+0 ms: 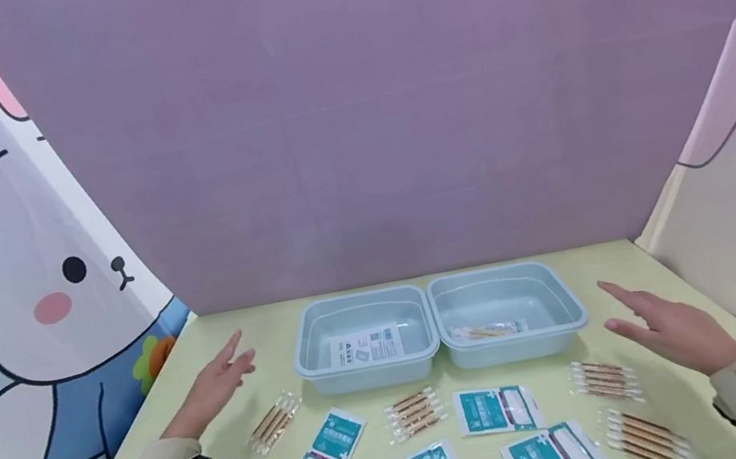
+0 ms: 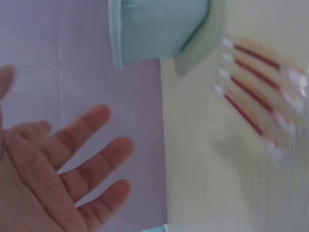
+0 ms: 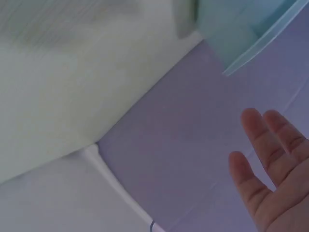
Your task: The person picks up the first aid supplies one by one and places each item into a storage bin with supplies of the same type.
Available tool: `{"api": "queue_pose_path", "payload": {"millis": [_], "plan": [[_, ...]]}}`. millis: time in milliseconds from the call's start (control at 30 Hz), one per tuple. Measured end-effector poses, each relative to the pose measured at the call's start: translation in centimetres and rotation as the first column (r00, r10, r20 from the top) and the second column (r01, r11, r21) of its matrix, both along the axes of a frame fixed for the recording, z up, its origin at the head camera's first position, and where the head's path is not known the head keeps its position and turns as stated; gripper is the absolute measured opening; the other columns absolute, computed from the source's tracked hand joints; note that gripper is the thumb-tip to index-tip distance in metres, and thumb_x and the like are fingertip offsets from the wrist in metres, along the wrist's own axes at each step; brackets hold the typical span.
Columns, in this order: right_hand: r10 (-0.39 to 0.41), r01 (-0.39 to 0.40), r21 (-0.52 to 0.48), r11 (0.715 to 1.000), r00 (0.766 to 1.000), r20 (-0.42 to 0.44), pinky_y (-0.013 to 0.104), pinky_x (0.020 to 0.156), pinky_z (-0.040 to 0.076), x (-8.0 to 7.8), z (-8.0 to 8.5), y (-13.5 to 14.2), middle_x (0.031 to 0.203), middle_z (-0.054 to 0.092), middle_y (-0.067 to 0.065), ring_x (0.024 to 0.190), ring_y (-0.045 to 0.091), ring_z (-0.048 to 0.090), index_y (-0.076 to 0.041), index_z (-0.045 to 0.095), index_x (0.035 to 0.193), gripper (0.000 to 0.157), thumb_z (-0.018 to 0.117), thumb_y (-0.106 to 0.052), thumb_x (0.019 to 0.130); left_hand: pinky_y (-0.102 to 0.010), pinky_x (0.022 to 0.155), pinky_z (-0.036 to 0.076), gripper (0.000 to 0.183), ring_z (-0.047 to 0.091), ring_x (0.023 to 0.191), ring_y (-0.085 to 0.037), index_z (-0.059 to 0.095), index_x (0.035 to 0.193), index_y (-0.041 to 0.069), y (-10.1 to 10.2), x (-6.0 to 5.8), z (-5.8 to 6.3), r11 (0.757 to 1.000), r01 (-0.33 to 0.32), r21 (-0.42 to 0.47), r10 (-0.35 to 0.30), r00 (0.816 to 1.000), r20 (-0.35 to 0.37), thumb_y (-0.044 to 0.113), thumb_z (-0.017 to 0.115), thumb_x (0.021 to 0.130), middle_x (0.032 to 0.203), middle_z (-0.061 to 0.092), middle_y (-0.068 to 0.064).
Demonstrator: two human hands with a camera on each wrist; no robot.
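My left hand [image 1: 214, 385] hovers over the table left of the bins, empty, with its fingers extended and spread. The right hand [image 1: 677, 332] mirrors it at the right, holding nothing. Between them stand two light blue plastic bins, side by side: the left bin [image 1: 377, 378] contains a white printed packet [image 1: 365, 345], the right bin [image 1: 514, 352] a clear packet of swabs [image 1: 487, 330]. Nearest my left hand lies a clear pack of brown-stemmed cotton swabs [image 1: 274, 423]; in the left wrist view those swabs [image 2: 253, 89] show close up. Another swab pack [image 1: 605, 380] lies near the right hand.
Several teal-and-white packets, such as one at the left [image 1: 330, 453] and one at the right [image 1: 556, 458], lie in front of the bins. More swab packs lie at the centre [image 1: 415, 414] and front right [image 1: 647, 439]. A purple cloth wall [image 1: 351, 127] rises behind the table.
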State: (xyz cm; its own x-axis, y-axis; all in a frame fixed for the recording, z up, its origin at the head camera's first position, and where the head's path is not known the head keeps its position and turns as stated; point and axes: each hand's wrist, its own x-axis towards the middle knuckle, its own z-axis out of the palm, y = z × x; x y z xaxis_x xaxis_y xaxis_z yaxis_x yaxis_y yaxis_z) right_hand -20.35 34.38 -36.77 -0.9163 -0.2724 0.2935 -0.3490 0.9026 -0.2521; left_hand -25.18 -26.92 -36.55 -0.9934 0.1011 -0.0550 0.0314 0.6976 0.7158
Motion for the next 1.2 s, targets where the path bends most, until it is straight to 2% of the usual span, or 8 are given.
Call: {"api": "queue_pose_path", "payload": {"millis": [133, 333, 500, 633, 767, 1067, 1200], "plan": [[0.047, -0.042, -0.067, 0.997, 0.995, 0.085, 0.053, 0.07, 0.047, 0.0, 0.3, -1.6, 0.134, 0.049, 0.026, 0.098, 0.036, 0.062, -0.003, 0.037, 0.145, 0.062, 0.057, -0.034, 0.096, -0.061, 0.091, 0.04, 0.078, 0.061, 0.099, -0.038, 0.013, 0.153, 0.004, 0.7, -0.2, -0.1, 0.998, 0.012, 0.068, -0.017, 0.997, 0.075, 0.049, 0.046, 0.098, 0.121, 0.06, -0.026], [0.209, -0.193, -0.142, 0.971, 0.972, 0.107, 0.039, 0.068, 0.048, 0.2, 0.2, -4.0, 0.12, 0.06, 0.019, 0.094, 0.029, 0.061, 0.0, 0.043, 0.14, 0.064, 0.067, -0.03, 0.09, -0.055, 0.087, 0.044, 0.075, 0.064, 0.095, -0.035, 0.015, 0.152, 0.005, 1.9, -0.7, -0.8, 0.989, 0.003, 0.146, -0.022, 0.992, 0.128, 0.045, 0.048, 0.098, 0.118, 0.062, -0.024], [0.363, -0.326, -0.209, 0.922, 0.914, 0.18, 0.031, 0.066, 0.049, -0.1, -0.2, -6.1, 0.115, 0.06, 0.015, 0.09, 0.02, 0.06, 0.004, 0.046, 0.137, 0.066, 0.07, -0.031, 0.087, -0.048, 0.081, 0.047, 0.071, 0.065, 0.088, -0.033, 0.016, 0.152, 0.005, 2.7, -1.0, -1.6, 0.983, -0.042, 0.18, 0.014, 0.988, 0.156, 0.04, 0.048, 0.1, 0.112, 0.066, -0.021], [0.43, -0.363, -0.273, 0.891, 0.869, 0.246, 0.033, 0.071, 0.05, -0.4, -0.8, -7.7, 0.118, 0.059, 0.02, 0.09, 0.02, 0.06, 0.007, 0.049, 0.133, 0.063, 0.071, -0.029, 0.086, -0.045, 0.08, 0.048, 0.072, 0.065, 0.081, -0.027, 0.017, 0.153, 0.007, 3.4, -1.4, -2.4, 0.976, -0.072, 0.204, 0.034, 0.983, 0.182, 0.043, 0.049, 0.099, 0.109, 0.067, -0.018], [0.452, -0.38, -0.279, 0.882, 0.848, 0.276, 0.036, 0.075, 0.051, -0.7, -1.3, -9.3, 0.121, 0.058, 0.023, 0.091, 0.026, 0.06, 0.007, 0.052, 0.129, 0.061, 0.075, -0.025, 0.083, -0.041, 0.077, 0.048, 0.069, 0.064, 0.076, -0.023, 0.018, 0.152, 0.007, 4.2, -1.5, -2.8, 0.97, -0.09, 0.228, 0.045, 0.979, 0.197, 0.039, 0.048, 0.1, 0.106, 0.068, -0.017], [0.431, -0.371, -0.229, 0.9, 0.834, 0.344, 0.039, 0.078, 0.051, -1.3, -2.2, -11.7, 0.123, 0.059, 0.02, 0.095, 0.032, 0.061, 0.006, 0.057, 0.125, 0.059, 0.08, -0.018, 0.077, -0.037, 0.073, 0.048, 0.066, 0.063, 0.074, -0.023, 0.019, 0.152, 0.007, 5.2, -1.3, -2.8, 0.954, -0.12, 0.276, 0.055, 0.971, 0.234, 0.037, 0.047, 0.1, 0.107, 0.068, -0.017], [0.416, -0.346, -0.24, 0.907, 0.826, 0.381, 0.044, 0.081, 0.05, -1.8, -2.6, -12.4, 0.122, 0.06, 0.02, 0.099, 0.036, 0.06, 0.007, 0.057, 0.125, 0.061, 0.082, -0.014, 0.074, -0.036, 0.072, 0.048, 0.065, 0.062, 0.072, -0.022, 0.021, 0.152, 0.007, 5.3, -1.4, -3.0, 0.938, -0.138, 0.319, 0.058, 0.966, 0.25, 0.036, 0.048, 0.1, 0.102, 0.069, -0.014]]}}
